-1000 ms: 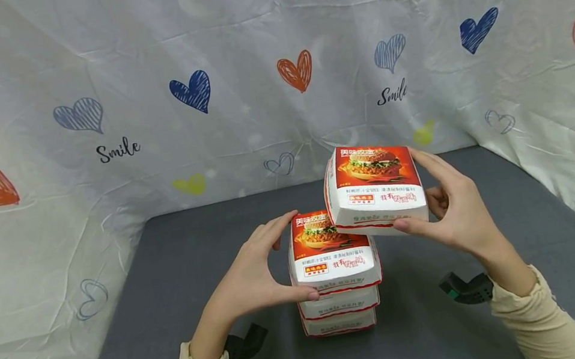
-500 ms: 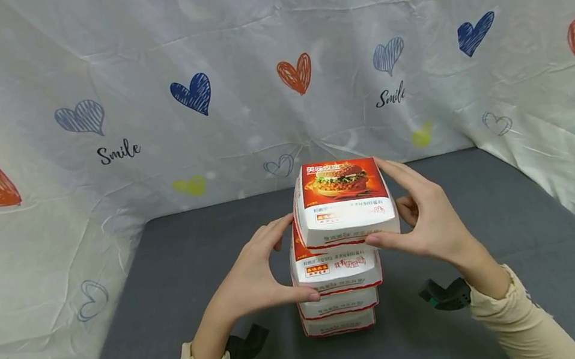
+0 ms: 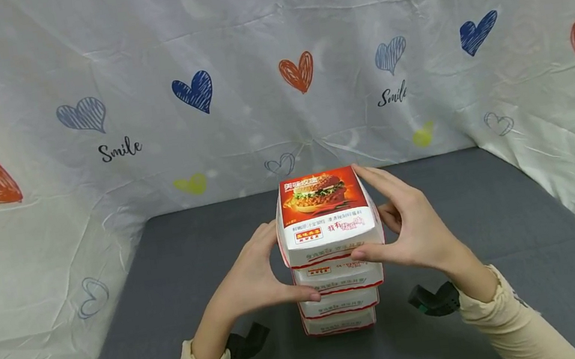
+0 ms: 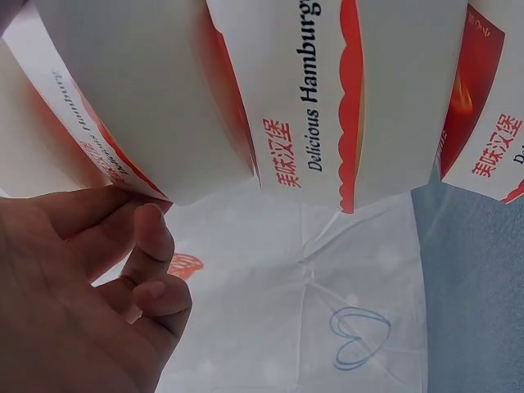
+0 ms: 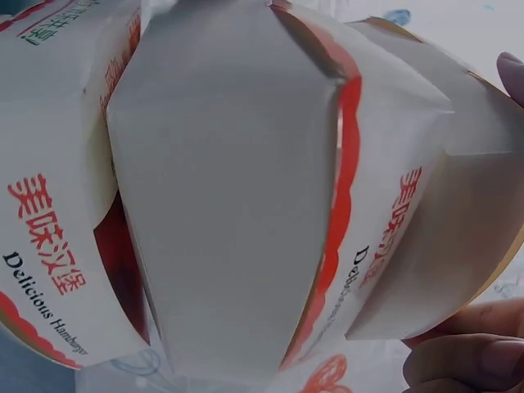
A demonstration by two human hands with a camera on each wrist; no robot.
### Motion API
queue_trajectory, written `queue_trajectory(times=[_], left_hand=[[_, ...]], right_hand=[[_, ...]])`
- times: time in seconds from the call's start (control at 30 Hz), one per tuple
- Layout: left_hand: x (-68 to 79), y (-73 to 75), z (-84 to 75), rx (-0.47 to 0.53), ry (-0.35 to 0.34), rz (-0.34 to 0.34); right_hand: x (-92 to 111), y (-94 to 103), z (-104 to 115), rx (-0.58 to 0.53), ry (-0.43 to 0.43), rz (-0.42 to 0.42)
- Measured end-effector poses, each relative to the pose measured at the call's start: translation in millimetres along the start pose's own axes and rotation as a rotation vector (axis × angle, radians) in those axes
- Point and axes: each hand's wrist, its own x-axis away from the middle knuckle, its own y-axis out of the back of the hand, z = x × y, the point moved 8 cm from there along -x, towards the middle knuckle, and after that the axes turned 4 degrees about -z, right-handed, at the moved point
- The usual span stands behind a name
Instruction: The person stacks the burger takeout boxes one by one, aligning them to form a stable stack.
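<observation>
Several white-and-red cardboard hamburger boxes stand in one stack in the head view. My right hand [image 3: 416, 229] grips the top box [image 3: 331, 222] from the right, thumb at its lower front edge and fingers at the back. This box sits over the second box [image 3: 352, 277], slightly left of it. From the left, my left hand [image 3: 253, 275] holds the second box, its thumb across the front edge. In the left wrist view, fingertips [image 4: 151, 225] show at a box edge. Beneath are the lower boxes [image 3: 344, 303], which neither hand grips.
The stack stands on a dark grey table [image 3: 207, 232]. Behind it hangs a pale cloth backdrop [image 3: 229, 23] printed with hearts and "Smile". Black wrist-worn devices show under the left wrist [image 3: 249, 342] and right wrist [image 3: 434, 301].
My right hand has brought the top box leftward and down, from the upper right onto the stack. The left hand has stayed nearly still on the second box.
</observation>
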Motion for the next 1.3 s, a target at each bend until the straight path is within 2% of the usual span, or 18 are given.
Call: queue_trajectory(times=[0.8, 1.3], left_hand=[[1.7, 5.7, -1.0, 0.017, -0.02, 0.02], [2.4, 6.4, -1.3, 0.024, -0.014, 0.029]], right_hand=[[1.4, -3.5, -1.3, 0.01, -0.01, -0.016], [4.8, -3.6, -1.0, 0.007, 0.023, -0.02]])
